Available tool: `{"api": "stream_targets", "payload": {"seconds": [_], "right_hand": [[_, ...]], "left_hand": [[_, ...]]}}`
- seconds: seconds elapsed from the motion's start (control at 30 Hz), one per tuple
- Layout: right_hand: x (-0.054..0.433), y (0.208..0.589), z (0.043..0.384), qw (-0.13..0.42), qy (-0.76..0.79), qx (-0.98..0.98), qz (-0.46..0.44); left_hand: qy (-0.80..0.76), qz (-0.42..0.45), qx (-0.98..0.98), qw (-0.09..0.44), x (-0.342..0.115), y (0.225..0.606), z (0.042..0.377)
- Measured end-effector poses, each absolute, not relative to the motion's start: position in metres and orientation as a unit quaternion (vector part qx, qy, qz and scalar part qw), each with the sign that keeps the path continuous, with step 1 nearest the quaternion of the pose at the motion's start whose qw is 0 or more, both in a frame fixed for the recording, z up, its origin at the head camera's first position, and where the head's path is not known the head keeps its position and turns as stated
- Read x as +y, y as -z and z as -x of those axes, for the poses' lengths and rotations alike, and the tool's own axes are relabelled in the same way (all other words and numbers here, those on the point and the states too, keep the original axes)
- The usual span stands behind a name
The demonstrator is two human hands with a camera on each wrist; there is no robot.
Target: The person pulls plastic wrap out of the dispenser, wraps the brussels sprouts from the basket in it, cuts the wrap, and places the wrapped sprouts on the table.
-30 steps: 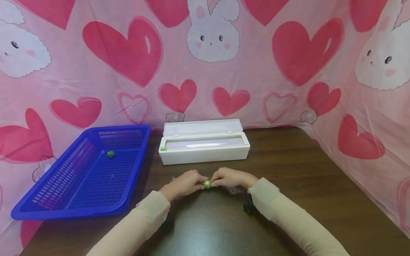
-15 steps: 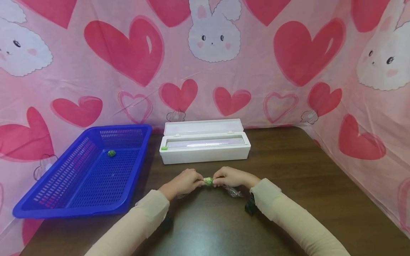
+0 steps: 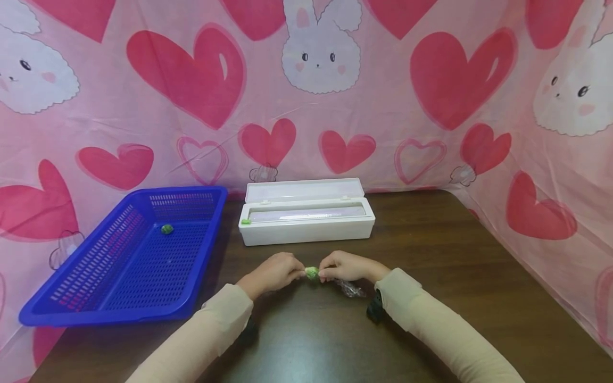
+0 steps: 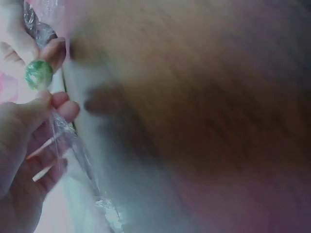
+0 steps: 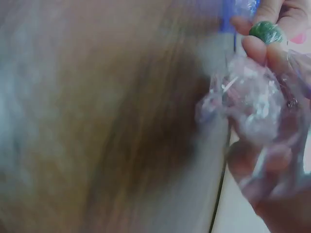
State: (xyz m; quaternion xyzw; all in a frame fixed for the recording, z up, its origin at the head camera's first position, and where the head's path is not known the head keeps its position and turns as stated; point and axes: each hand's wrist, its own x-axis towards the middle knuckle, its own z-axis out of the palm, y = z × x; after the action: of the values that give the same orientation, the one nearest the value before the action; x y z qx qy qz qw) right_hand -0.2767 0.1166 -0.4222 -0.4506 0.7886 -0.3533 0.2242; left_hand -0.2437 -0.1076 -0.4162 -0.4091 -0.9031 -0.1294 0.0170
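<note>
A small green Brussels sprout (image 3: 312, 273), wrapped in clear plastic, is held between the two hands over the table. My left hand (image 3: 274, 274) pinches the twisted plastic wrap (image 4: 62, 125) right at the sprout's left side; the loose tail of film trails down past the fingers in the left wrist view. On the other side, my right hand (image 3: 346, 265) pinches the wrap close against the sprout. Crumpled film (image 5: 257, 99) spreads across that palm in the right wrist view. Glossy plastic covers the sprout (image 4: 38, 75) tightly.
A white cling film box (image 3: 306, 231) with its lid up stands behind the hands. At left is a blue plastic basket (image 3: 201, 266) holding another green sprout (image 3: 166, 229). The brown table (image 3: 431, 298) backs onto a pink heart-patterned curtain (image 3: 306, 122).
The fingers have drawn slightly apart from over the sprout, so more of it shows, and more film hangs out by the right hand. Over the last half second little has moved.
</note>
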Motion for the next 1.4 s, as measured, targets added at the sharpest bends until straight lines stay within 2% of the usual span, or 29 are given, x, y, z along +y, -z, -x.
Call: {"api": "stream_targets", "payload": {"seconds": [0.27,0.53,0.6,0.83,1.03,1.23,1.4], "right_hand": [[0.117,0.427,0.278,0.243,0.355,0.807,0.404],[0.119,0.428,0.276,0.268,0.396,0.804,0.354],[0.121,0.428,0.275,0.274,0.407,0.803,0.338],[0.124,0.428,0.273,0.281,0.441,0.802,0.289],[0.126,0.430,0.273,0.278,0.463,0.802,0.256],[0.127,0.431,0.272,0.279,0.484,0.793,0.244],[0.127,0.431,0.272,0.289,0.495,0.780,0.252]], "left_hand": [[0.098,0.385,-0.917,0.033,-0.106,0.416,0.241],[0.202,0.340,-0.908,0.135,-0.104,0.412,0.239],[0.229,0.333,-0.904,0.142,-0.103,0.411,0.237],[0.283,0.303,-0.906,0.084,-0.102,0.416,0.229],[0.280,0.324,-0.901,0.070,-0.101,0.422,0.227],[0.292,0.336,-0.896,0.009,-0.097,0.426,0.225],[0.335,0.290,-0.895,-0.040,-0.093,0.432,0.227]]}}
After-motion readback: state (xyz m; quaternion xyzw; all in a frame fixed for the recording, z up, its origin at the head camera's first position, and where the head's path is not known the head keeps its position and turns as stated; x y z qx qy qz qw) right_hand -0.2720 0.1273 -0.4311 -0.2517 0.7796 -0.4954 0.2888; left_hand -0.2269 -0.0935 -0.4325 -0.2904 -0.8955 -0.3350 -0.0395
